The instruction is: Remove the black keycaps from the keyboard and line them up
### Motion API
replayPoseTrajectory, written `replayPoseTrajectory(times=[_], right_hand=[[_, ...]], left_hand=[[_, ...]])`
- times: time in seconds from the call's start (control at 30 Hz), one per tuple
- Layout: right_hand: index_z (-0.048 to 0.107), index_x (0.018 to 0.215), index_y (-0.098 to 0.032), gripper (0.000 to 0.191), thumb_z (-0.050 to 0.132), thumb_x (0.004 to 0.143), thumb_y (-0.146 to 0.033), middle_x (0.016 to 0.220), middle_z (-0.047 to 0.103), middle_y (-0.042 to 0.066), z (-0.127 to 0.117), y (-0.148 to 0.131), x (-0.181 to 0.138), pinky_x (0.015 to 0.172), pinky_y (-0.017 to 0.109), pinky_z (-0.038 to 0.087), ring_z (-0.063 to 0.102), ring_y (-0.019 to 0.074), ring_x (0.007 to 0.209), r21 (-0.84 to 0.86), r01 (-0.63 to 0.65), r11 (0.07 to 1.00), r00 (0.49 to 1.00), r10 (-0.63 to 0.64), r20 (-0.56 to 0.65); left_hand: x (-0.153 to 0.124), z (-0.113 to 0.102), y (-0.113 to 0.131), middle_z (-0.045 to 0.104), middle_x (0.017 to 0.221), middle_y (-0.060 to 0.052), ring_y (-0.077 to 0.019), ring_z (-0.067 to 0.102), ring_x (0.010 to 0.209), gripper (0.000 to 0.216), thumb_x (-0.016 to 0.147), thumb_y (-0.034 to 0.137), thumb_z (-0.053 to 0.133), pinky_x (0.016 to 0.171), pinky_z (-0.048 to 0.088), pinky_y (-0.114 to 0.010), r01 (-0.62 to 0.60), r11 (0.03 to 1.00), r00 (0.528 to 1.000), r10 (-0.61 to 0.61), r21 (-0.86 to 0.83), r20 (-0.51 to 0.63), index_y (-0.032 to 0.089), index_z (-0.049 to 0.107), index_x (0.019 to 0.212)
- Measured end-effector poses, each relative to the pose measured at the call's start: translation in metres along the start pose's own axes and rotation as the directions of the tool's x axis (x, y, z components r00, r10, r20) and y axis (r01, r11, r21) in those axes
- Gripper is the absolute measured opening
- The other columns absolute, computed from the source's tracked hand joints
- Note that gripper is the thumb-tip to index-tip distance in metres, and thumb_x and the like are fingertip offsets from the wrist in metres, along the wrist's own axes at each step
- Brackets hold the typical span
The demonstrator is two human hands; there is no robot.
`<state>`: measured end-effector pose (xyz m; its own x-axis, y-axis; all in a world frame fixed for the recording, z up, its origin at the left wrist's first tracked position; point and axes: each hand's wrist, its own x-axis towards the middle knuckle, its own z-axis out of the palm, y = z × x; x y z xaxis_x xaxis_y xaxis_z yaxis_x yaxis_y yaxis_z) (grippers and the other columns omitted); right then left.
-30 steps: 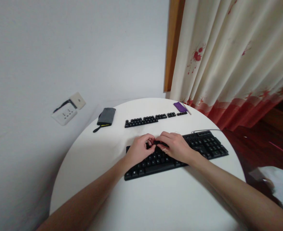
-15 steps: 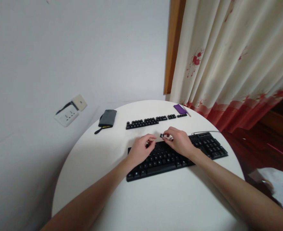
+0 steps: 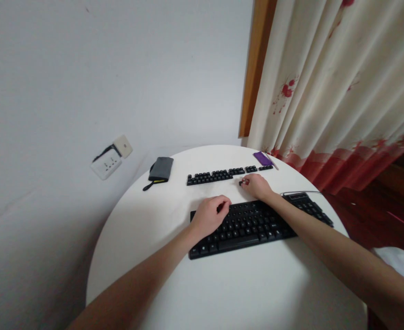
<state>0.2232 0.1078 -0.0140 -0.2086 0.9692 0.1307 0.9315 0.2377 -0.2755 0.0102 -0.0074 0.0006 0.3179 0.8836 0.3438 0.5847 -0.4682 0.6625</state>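
Observation:
My right hand [image 3: 257, 185] pinches a small black keycap [image 3: 240, 183] just above the white table, near the row of loose keycaps. My left hand [image 3: 211, 212] rests over the upper left part of a black keyboard [image 3: 238, 245]. Its fingers are curled in with thumb and forefinger together; whatever is inside them, if anything, is hidden. Beyond the keyboard, black keycaps [image 3: 209, 178] stand lined up in rows, split into several groups. My right forearm crosses the keyboard's right part and hides some of it.
All of this lies on a round white table [image 3: 129, 229]. A grey pouch [image 3: 161, 169] with a strap is at the back left. At the back right lies a purple cloth-like item [image 3: 262, 158] beside a thin stick [image 3: 273, 162]. A cable [image 3: 301, 191] runs behind the keyboard.
My right hand has carried the keycap away from the keyboard, forward to the loose keycaps. My left hand has stayed by the keyboard, its fingers closing. The view has shifted slightly.

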Motion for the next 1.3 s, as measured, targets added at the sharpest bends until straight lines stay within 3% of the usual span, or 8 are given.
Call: replayPoseTrajectory(times=[0.43,0.77,1.3], right_hand=[[0.075,0.089,-0.018,0.021,0.061,0.085,-0.034,0.093,0.075,0.013,0.002,-0.004,0.006,0.070,0.028,0.046,0.070,0.0244,0.087,-0.012,-0.133,0.991,0.991,0.133,0.016],[0.073,0.093,-0.017,0.020,0.059,0.086,-0.028,0.098,0.074,0.015,0.006,-0.017,0.030,0.078,0.030,0.050,0.070,0.0256,0.094,-0.003,-0.136,0.991,0.991,0.136,0.011],[0.073,0.099,-0.016,0.022,0.057,0.088,-0.026,0.102,0.074,0.017,0.009,-0.024,0.034,0.081,0.032,0.051,0.070,0.0275,0.098,0.004,-0.150,0.989,0.989,0.150,0.016]], left_hand=[[0.000,0.001,0.000,0.073,0.081,-0.002,-0.0157,0.063,0.072,0.021,0.093,0.020,0.050,0.067,0.046,-0.027,-0.018,0.999,1.000,0.018,0.044,0.005,0.020,0.070,0.087],[-0.001,0.000,0.000,0.072,0.077,-0.001,-0.0153,0.062,0.067,0.022,0.093,0.020,0.049,0.065,0.044,-0.026,-0.009,0.998,1.000,0.007,0.061,0.021,0.019,0.070,0.086],[-0.001,0.000,0.001,0.071,0.075,-0.001,-0.0143,0.060,0.064,0.022,0.092,0.021,0.050,0.060,0.042,-0.024,-0.005,0.998,0.999,0.002,0.070,0.046,0.019,0.071,0.086]])
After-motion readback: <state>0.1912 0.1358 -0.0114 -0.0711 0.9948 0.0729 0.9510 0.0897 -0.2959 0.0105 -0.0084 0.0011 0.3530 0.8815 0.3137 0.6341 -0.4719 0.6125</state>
